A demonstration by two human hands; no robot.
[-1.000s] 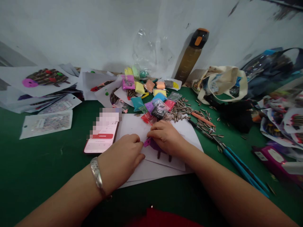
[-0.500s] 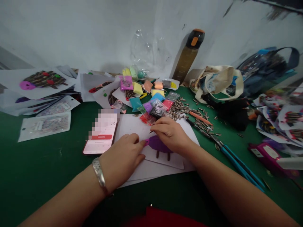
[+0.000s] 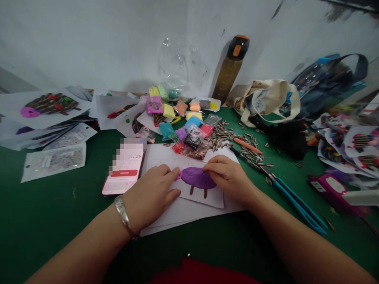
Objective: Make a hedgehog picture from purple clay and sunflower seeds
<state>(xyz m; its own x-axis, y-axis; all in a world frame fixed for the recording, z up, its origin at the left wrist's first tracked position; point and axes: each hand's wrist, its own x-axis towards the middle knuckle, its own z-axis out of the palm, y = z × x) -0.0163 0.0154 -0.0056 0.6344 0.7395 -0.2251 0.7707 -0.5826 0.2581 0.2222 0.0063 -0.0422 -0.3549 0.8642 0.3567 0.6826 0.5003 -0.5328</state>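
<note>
A purple clay body [image 3: 194,177] with two short brown legs lies on a white card [image 3: 183,193]. At its left end is a small pink head [image 3: 179,176]. My left hand [image 3: 155,193] rests on the card, index fingertip touching that head and thumb held apart. Over the right end of the body, my right hand [image 3: 226,175] has thumb and fingers pinched on a small dark pointed thing. Its tip is close to the purple clay; most of it is hidden by the fingers. Under the card lie larger white sheets [image 3: 177,219].
A phone [image 3: 124,169] lies left of the sheets. Behind them are clay packets [image 3: 167,131] and striped sunflower seeds [image 3: 217,138]. Blue-handled tweezers [image 3: 296,203] lie at the right, below a cloth bag [image 3: 269,100]. A bottle [image 3: 231,69] leans on the wall; finished cards [image 3: 50,106] are at left.
My right hand has moved right, from above the pink head to the body's right end, uncovering more purple clay. My left hand keeps its finger at the head. The view has shifted slightly.
</note>
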